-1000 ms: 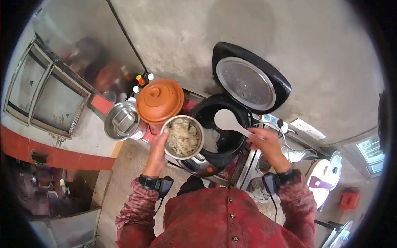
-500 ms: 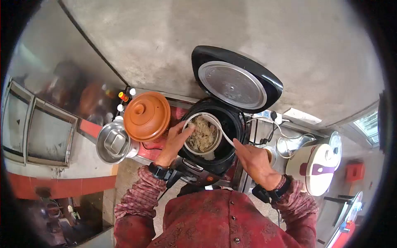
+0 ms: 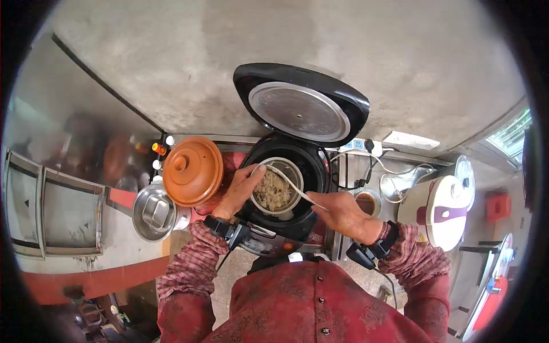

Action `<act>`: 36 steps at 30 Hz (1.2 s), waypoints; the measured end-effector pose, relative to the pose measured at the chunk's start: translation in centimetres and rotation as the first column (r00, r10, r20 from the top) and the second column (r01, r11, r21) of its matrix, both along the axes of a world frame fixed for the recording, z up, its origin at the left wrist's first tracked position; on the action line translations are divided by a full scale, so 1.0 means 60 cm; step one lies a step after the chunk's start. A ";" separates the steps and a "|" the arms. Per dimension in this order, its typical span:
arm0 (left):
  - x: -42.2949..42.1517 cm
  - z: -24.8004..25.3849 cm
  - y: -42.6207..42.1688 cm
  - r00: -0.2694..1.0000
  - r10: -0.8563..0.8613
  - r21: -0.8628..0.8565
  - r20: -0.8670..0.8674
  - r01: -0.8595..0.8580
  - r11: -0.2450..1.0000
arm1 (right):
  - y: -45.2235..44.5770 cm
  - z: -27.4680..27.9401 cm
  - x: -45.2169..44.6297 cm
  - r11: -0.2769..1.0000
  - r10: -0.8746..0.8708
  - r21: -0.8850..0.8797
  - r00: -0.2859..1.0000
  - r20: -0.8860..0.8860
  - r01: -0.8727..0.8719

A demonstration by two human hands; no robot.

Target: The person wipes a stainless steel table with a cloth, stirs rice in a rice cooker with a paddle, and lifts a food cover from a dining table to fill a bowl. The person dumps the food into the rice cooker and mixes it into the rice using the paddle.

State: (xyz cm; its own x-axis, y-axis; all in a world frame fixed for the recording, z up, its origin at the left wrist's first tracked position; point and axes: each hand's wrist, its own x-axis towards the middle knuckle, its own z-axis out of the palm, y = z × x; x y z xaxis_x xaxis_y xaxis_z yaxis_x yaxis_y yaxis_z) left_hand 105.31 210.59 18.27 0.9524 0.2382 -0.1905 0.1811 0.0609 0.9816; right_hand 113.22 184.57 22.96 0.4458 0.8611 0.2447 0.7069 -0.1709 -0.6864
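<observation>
My left hand is closed on the left rim of a white bowl, thumb over the edge. Cooked rice with darker bits lies inside it. The bowl is held over the open rice cooker, whose black lid stands raised behind. In my right hand is the handle of a white rice spoon, pinched between thumb and fingers. The spoon reaches across the bowl, its far end near my left thumb. The bowl hides much of the cooker's inside.
Left of the cooker are an orange lidded clay pot and a metal basin. To the right stand a cup of brown liquid, cables with a power strip, and a white-and-purple cooker. A wall rises behind.
The spoon's far end has shifted left across the bowl toward my left thumb. My right hand has come slightly up and inward. The whole view has shifted a little.
</observation>
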 end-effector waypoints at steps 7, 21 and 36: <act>0.023 -0.017 0.016 0.991 -0.085 -0.045 -0.101 0.081 0.996 | -0.014 -0.011 0.006 0.995 0.041 -0.093 0.996 0.074 -0.034; 0.061 -0.033 0.029 0.970 -0.189 -0.118 -0.154 0.172 0.978 | -0.027 -0.028 -0.005 0.979 0.104 -0.187 0.983 0.152 -0.075; 0.096 -0.008 0.022 0.910 -0.340 0.234 -0.238 0.393 0.889 | -0.033 -0.038 -0.006 0.964 0.116 -0.258 0.977 0.181 -0.067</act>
State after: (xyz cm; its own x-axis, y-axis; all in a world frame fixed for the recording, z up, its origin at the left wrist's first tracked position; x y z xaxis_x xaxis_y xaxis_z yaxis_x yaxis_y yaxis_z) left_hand 111.07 211.89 17.78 0.9352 -0.0534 -0.3502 0.3181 -0.3085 0.8965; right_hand 112.86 182.62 20.65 0.3275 0.9405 0.0908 0.8422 -0.2471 -0.4792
